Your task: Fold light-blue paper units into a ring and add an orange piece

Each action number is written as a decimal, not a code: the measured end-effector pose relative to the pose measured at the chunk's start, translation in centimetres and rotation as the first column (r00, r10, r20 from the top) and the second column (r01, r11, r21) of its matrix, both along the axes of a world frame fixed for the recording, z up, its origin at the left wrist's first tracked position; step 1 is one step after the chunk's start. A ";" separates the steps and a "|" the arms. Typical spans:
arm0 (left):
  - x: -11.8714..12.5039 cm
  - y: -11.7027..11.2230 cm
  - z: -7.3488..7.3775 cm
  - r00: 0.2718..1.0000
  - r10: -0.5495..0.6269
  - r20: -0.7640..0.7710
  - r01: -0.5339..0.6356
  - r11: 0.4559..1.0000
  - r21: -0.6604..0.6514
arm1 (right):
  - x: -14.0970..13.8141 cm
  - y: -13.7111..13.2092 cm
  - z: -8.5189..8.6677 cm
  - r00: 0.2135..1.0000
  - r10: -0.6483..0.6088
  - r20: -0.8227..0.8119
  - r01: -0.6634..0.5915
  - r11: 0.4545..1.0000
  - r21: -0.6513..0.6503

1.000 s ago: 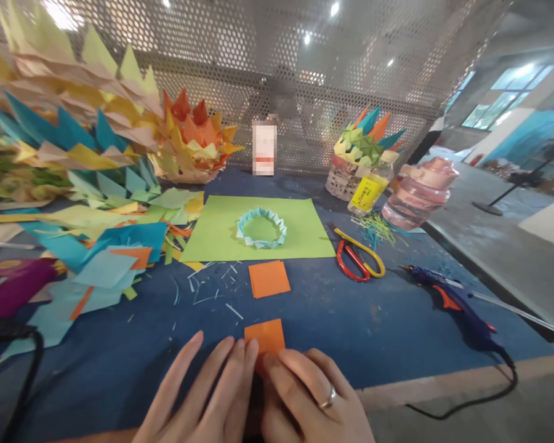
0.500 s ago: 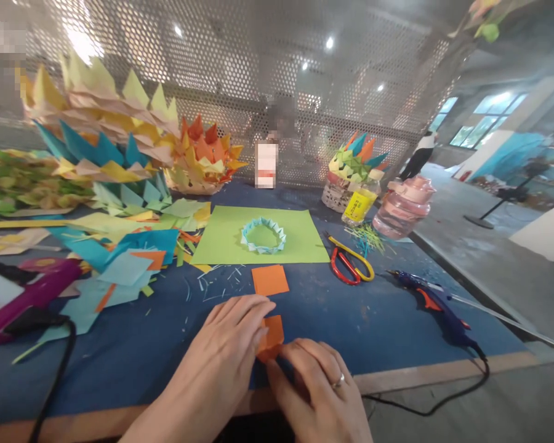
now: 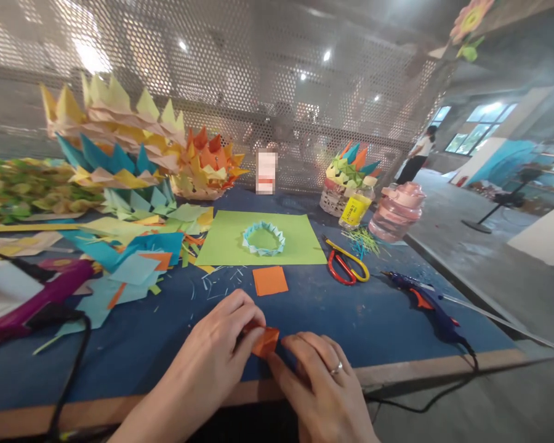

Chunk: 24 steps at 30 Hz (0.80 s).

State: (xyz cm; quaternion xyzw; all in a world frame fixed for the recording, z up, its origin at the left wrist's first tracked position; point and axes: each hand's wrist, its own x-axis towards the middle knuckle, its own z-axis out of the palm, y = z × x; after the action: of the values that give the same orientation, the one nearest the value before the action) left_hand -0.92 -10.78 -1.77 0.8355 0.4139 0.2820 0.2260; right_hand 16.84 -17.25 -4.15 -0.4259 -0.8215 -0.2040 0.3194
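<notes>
Both my hands pinch a small folded orange paper near the front edge of the blue table. My left hand curls over its left side with fingertips closed on it. My right hand, with a ring on one finger, grips its right lower edge. Another flat orange paper square lies just beyond. Farther back a light blue folded paper ring rests on a green sheet.
Red and yellow scissors and a blue glue gun lie to the right. A purple glue gun with a black cord sits at left among paper scraps. Folded paper crowns, a basket, bottles and a perforated screen stand behind.
The orange paper went from a flat square to a smaller folded shape. My left hand curled over it, and the view lifted and pulled back.
</notes>
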 end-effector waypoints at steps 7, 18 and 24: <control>-0.3 0.0 -0.3 0.988 0.150 0.021 -0.150 0.988 -0.027 | 0.1 0.0 0.4 1.000 -0.011 0.018 0.012 1.000 -0.004; -0.4 -1.7 -1.0 0.895 0.422 0.143 -0.436 0.896 0.085 | -2.2 0.9 0.4 0.984 0.005 -0.178 -0.013 0.999 -0.044; -0.5 -2.4 -1.6 0.899 0.393 0.192 -0.423 0.894 0.150 | -3.2 1.4 0.6 0.986 0.011 -0.167 -0.020 0.999 -0.050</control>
State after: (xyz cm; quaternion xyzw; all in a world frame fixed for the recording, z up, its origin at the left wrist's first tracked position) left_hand -1.45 -13.15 -3.35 0.7225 0.5327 0.4257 0.1137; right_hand 13.67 -15.88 -3.58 -0.4432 -0.8002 -0.1436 0.3777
